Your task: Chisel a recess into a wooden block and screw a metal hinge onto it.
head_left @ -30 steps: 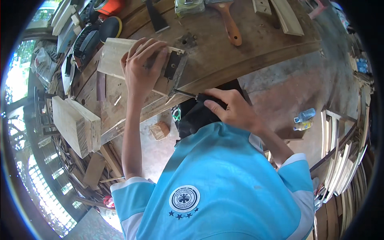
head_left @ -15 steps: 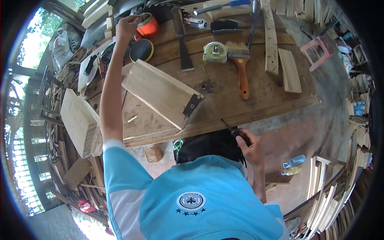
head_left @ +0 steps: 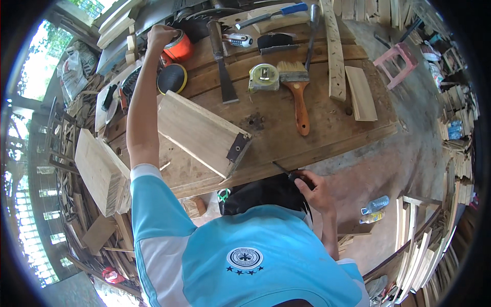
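My left hand (head_left: 161,36) reaches to the far left of the workbench, at the rim of an orange-red can (head_left: 179,48). Its fingers are drawn together there; whatever they hold, if anything, is hidden. By the near edge of the bench, my right hand (head_left: 316,192) grips the black handle of a screwdriver (head_left: 290,174), its thin shaft pointing up and to the left. Between the hands lies a pale wooden board piece (head_left: 197,133), with a dark metal hinge plate (head_left: 237,147) at its near right end. A round black pad with a yellow rim (head_left: 172,79) sits beside my left forearm.
On the wooden bench (head_left: 276,148) lie a wide chisel (head_left: 225,77), a tape measure (head_left: 264,77), a paintbrush (head_left: 299,105), a utility knife (head_left: 238,40) and wood strips (head_left: 360,94). A saw blade (head_left: 204,20) lies beyond the can. A pink stool (head_left: 396,64) stands right.
The view has shifted slightly, so the bench items sit a little further left. My left hand stays at the can, and my right hand keeps its hold on the screwdriver.
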Tool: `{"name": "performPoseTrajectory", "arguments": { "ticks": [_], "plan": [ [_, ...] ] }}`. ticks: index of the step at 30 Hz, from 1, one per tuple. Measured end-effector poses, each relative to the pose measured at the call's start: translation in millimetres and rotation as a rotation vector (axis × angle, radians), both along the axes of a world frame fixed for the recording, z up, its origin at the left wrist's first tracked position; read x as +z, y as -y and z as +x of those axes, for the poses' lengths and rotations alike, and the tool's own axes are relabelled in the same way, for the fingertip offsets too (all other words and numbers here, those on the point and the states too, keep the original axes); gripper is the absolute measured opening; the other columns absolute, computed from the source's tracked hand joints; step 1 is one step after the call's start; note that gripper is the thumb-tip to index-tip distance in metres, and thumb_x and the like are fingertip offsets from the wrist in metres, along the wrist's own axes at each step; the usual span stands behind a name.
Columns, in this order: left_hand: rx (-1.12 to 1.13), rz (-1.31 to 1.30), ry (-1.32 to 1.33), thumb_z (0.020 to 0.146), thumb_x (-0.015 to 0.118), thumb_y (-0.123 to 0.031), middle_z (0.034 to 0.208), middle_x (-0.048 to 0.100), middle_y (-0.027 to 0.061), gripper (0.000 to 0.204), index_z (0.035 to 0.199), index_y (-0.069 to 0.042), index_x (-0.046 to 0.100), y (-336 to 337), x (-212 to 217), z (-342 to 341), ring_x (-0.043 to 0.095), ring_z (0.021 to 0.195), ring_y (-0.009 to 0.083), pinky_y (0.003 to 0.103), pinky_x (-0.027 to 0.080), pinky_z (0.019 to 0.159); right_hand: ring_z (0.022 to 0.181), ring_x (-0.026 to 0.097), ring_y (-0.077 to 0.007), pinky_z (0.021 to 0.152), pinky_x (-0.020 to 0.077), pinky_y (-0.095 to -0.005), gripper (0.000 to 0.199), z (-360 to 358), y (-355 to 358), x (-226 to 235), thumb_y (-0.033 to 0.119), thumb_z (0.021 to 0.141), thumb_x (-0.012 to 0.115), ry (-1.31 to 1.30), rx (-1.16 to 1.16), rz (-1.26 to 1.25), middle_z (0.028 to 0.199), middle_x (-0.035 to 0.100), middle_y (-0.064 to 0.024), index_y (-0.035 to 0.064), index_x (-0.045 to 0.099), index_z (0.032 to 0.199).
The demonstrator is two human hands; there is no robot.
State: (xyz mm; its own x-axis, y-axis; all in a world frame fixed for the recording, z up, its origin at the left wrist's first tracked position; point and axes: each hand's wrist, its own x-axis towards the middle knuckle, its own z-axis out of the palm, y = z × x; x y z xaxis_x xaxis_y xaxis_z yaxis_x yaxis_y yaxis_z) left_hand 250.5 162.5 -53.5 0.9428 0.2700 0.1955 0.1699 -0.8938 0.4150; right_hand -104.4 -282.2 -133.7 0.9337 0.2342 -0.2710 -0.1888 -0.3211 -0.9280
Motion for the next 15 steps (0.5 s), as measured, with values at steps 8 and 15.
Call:
{"name": "performPoseTrajectory", "arguments": {
  "ticks": [8,15],
  "plan": [
    [-0.388,-0.934,0.235,0.079,0.056,-0.004,0.081,0.062,0.0025,0.023,0.101,-0.004,0.064,115.9,28.7,-193.5,0.057,0.074,0.0108,0.023,0.046,0.069,0.072,0.061,-0.0191,0.067,0.0471,-0.0274,0.026,-6.8,-6.0,21.2,0.010,0.078,0.060,0.241,-0.041,0.167,0.084,0.065,-0.0126,0.0011,0.060,0.103],
    [-0.320,-1.365,-0.066,0.079,0.063,0.000,0.079,0.063,0.0079,0.007,0.085,0.004,0.063,189.1,-9.7,-364.5,0.061,0.070,0.0130,0.023,0.050,0.062,0.064,0.057,-0.0232,0.056,0.0456,-0.0308,0.036,2.4,-33.3,57.6,0.002,0.073,0.065,0.477,0.234,0.180,0.076,0.059,-0.0115,0.0047,0.059,0.109]
  ]
}}
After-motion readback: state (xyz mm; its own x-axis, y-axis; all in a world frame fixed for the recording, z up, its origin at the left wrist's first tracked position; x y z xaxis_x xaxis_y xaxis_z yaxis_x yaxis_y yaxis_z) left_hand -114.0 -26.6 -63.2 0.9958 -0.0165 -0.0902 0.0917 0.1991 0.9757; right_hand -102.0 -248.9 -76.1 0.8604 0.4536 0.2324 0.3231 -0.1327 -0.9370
